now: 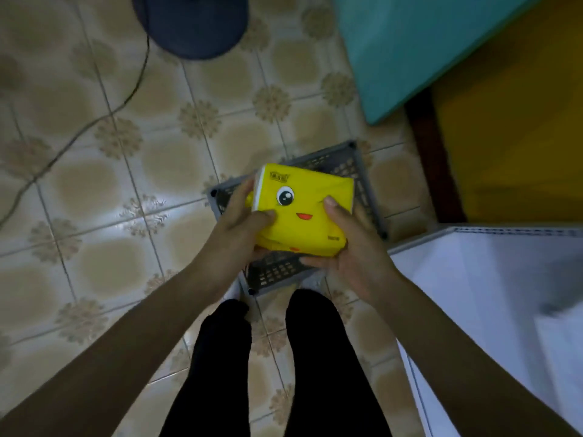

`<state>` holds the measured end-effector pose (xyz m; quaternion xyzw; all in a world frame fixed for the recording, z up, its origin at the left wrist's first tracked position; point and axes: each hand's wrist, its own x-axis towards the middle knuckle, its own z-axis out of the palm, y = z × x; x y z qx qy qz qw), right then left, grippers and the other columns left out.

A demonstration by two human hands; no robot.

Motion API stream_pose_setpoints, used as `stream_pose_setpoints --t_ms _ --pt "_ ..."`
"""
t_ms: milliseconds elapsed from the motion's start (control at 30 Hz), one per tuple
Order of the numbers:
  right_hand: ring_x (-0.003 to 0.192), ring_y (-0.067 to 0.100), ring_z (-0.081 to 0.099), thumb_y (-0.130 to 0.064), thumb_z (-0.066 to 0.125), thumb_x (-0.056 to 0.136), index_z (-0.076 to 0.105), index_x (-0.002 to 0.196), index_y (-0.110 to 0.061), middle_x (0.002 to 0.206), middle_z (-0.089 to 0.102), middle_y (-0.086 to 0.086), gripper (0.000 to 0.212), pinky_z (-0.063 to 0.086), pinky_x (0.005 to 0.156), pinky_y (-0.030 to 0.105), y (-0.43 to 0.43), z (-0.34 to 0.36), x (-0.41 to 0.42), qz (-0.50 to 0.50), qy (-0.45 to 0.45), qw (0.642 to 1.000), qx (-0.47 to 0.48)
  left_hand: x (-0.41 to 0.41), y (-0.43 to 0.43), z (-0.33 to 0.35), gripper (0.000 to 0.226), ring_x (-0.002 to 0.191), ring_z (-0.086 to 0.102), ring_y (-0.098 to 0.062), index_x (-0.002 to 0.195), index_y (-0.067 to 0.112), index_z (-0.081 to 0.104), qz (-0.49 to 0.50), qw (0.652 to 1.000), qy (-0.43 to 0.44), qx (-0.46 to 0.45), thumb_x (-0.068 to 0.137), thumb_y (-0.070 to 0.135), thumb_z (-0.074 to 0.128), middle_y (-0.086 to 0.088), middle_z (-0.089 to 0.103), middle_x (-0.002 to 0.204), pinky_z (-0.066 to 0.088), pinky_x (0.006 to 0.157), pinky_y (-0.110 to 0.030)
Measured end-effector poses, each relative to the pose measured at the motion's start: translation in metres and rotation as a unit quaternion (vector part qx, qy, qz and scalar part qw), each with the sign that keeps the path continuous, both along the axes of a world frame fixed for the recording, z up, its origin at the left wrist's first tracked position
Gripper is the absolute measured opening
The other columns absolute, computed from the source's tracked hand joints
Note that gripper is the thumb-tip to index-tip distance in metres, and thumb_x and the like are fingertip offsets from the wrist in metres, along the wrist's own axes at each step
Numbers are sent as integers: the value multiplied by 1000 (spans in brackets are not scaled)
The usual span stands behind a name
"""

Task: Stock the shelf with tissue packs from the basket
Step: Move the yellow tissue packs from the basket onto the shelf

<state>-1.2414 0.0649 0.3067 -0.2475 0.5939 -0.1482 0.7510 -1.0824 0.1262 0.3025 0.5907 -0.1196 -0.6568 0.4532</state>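
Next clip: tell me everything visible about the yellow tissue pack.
The yellow tissue pack is a soft, glossy plastic-wrapped block with a cartoon face: one eye, an orange mouth. A white side panel shows at its left end. It is held tilted above the grey basket, the left hand and right hand gripping opposite ends, thumbs on top.

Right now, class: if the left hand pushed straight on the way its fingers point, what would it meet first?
The left hand points right, already against the yellow tissue pack. Beyond it lies the right hand; depth is uncertain.
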Motion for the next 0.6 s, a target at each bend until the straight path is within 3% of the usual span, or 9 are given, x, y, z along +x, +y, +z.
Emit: stream_pose_setpoints --t_ms 133,200,300,400,500,600 --pt "99 30 67 -32 60 86 45 135 -32 127 61 5 52 56 61 37 45 96 0 -59 -24 995 -72 11 25 102 55 115 57 -16 135 45 34 -98 992 -24 -79 84 38 54 13 51 135 55 79 -31" --pt "100 31 67 -27 58 89 45 136 -29 127 61 7 49 56 61 37 69 128 -5 -90 -39 990 -99 10 37 137 57 114 59 -12 128 48 36 -142 982 -24 -123 74 44 54 17 54 131 56 84 -32" --pt "98 31 68 -26 64 86 44 137 -29 126 61 6 55 56 61 37 104 164 -20 -111 -32 983 -146 -4 54 168 63 108 63 -14 130 46 39 -159 980 7 -121 70 52 54 14 57 128 56 79 -38" --pt "98 27 68 -30 62 79 47 133 -33 123 63 0 56 57 67 43 132 190 -43 -105 -17 974 -201 -26 71 182 59 104 66 -17 134 38 44 -158 978 -14 -137 77 40 60 10 62 124 58 72 -34" --pt "111 21 64 -46 62 79 49 131 -40 129 60 -6 54 54 86 51 162 213 -85 -122 -9 961 -246 -66 91 198 54 108 64 -20 136 30 45 -170 969 -22 -180 83 26 59 4 63 124 56 83 -39" --pt "131 11 46 -82 64 54 38 130 -55 148 41 -12 85 42 105 50 204 230 -138 -190 86 926 -316 -119 110 212 58 108 64 -19 138 30 43 -220 957 -12 -190 83 27 60 5 63 124 54 85 -37"
